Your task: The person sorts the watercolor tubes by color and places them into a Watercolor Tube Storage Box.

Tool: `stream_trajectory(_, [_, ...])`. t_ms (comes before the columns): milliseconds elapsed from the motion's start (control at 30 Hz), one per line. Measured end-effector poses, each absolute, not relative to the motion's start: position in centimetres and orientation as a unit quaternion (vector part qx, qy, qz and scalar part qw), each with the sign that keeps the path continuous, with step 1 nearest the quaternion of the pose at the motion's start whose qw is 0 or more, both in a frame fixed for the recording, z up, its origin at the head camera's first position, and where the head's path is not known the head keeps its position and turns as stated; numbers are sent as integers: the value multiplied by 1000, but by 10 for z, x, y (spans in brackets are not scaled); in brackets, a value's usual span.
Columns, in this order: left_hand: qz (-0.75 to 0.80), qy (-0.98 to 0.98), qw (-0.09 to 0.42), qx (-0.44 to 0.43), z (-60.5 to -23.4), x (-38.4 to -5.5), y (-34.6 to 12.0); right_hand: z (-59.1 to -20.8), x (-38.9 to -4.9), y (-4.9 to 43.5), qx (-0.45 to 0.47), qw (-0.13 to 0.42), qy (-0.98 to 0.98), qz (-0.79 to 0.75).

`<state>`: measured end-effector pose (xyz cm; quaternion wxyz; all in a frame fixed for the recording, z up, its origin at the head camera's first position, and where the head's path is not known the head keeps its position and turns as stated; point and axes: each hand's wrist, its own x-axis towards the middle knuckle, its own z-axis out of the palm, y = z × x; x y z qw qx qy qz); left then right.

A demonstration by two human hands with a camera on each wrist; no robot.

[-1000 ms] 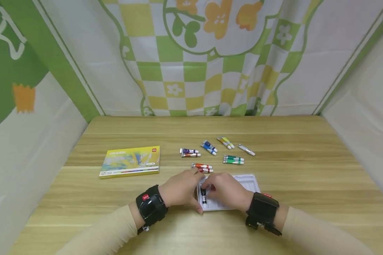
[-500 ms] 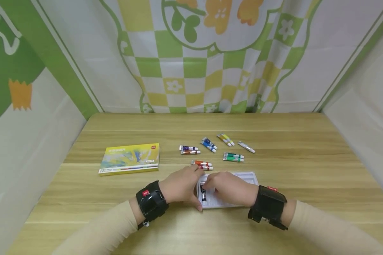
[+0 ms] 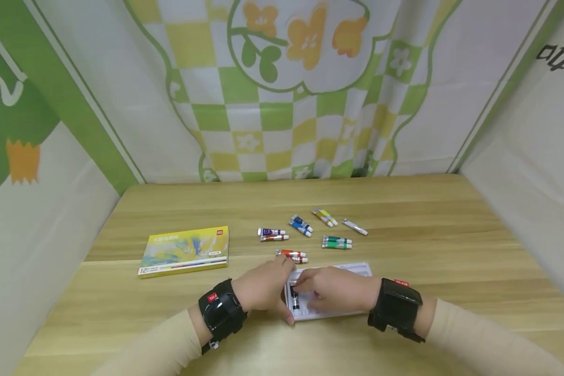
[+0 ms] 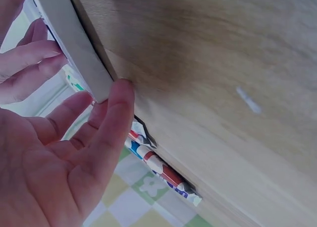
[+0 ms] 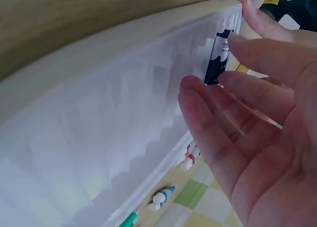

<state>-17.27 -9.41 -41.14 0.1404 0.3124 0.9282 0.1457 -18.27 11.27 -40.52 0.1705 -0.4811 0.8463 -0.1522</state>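
A white ridged plastic tray (image 3: 330, 309) lies near the front of the table. My left hand (image 3: 263, 286) holds its left end, thumb at the near corner and fingers at the far corner. A small black-labelled paint tube (image 3: 295, 301) lies in the leftmost slot of the tray. My right hand (image 3: 342, 287) reaches over the tray, its index fingertip pressing the far end of the tube. In the right wrist view, the fingers are fairly straight, with two fingertips overlapping the edge of the black tube (image 5: 218, 58).
Red and orange paint tubes (image 3: 295, 255) lie just beyond the tray's left corner. Farther back are pairs of green (image 3: 337, 243), blue (image 3: 301, 225), yellow (image 3: 325, 217), and purple and brown tubes (image 3: 272, 234), plus a silvery-white tube (image 3: 354, 226). A yellow paint box (image 3: 184, 251) lies left.
The head view has shifted slightly. My right hand has moved slightly over the tray, its index finger still at the black tube. My left hand stays at the tray's left end.
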Motion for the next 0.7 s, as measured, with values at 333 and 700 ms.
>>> stream_trajectory(333, [155,928,163,296,-410,-170,-94,-398,-186,120,-509,185,830,-132])
stream_trajectory(700, [144,932,165,291,-410,-171,-91,-383,-206,141,-487,152,840,-182])
